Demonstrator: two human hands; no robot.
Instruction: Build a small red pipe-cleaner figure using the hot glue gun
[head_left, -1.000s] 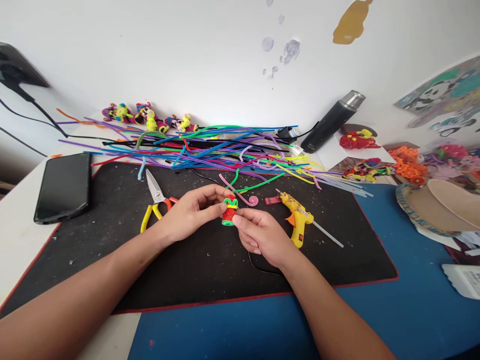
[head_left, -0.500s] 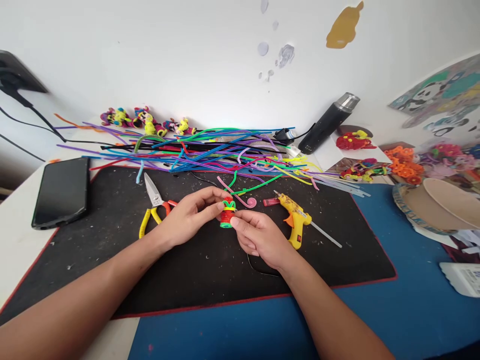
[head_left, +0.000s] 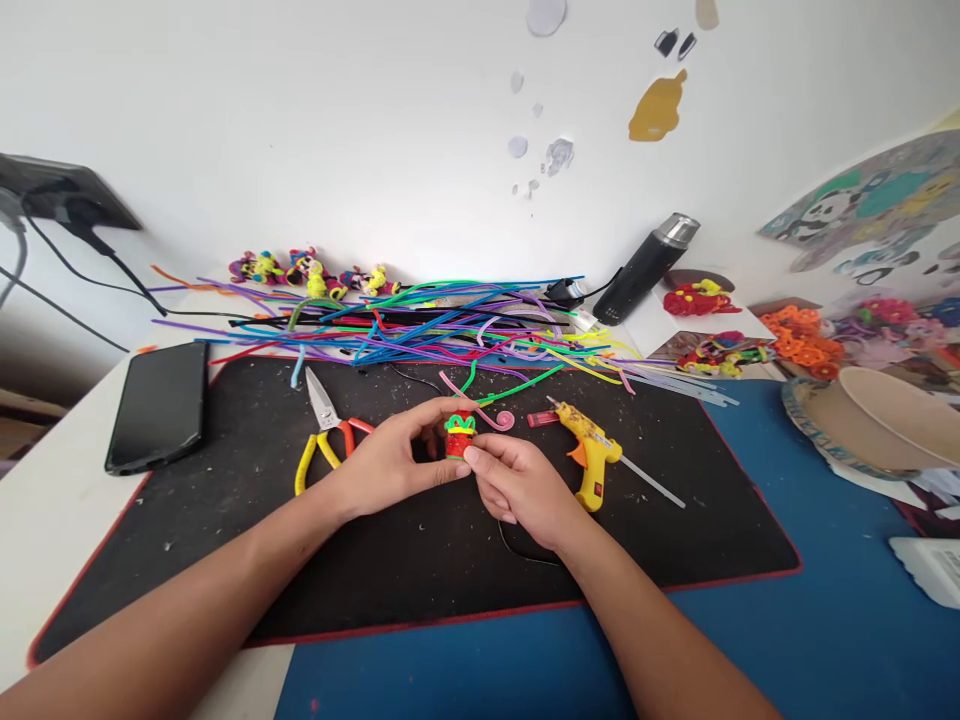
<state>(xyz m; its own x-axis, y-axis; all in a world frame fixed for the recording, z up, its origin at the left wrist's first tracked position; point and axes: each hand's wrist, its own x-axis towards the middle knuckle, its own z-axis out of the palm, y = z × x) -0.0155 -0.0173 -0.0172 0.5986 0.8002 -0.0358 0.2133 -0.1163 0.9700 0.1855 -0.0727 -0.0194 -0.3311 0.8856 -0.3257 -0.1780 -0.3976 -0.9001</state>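
Observation:
Between my two hands, above the black mat (head_left: 360,580), is a small upright pipe-cleaner figure (head_left: 460,437), red with a green looped trim, a yellow band and green at its base. My left hand (head_left: 401,450) grips it from the left, the fingers at its top and the thumb at its bottom. My right hand (head_left: 521,485) pinches its right side between thumb and forefinger. Just behind the figure lie a pink pipe cleaner (head_left: 504,420) with a coiled end and green pipe-cleaner pieces (head_left: 525,383). To the right of my right hand rests a yellow glue gun (head_left: 592,450) with a glue stick in it.
Orange-and-yellow scissors (head_left: 326,425) lie spread beside my left hand. A phone (head_left: 159,405) is at the left. Many loose pipe cleaners (head_left: 420,325) run along the wall, with finished figures (head_left: 315,275) behind them. A black flask (head_left: 645,270) and a cardboard bowl (head_left: 825,425) are at the right.
My left thumb has gone from the figure's upper part down to its base, with the fingers now over its top. The right hand keeps its pinch. The view has tilted up slightly.

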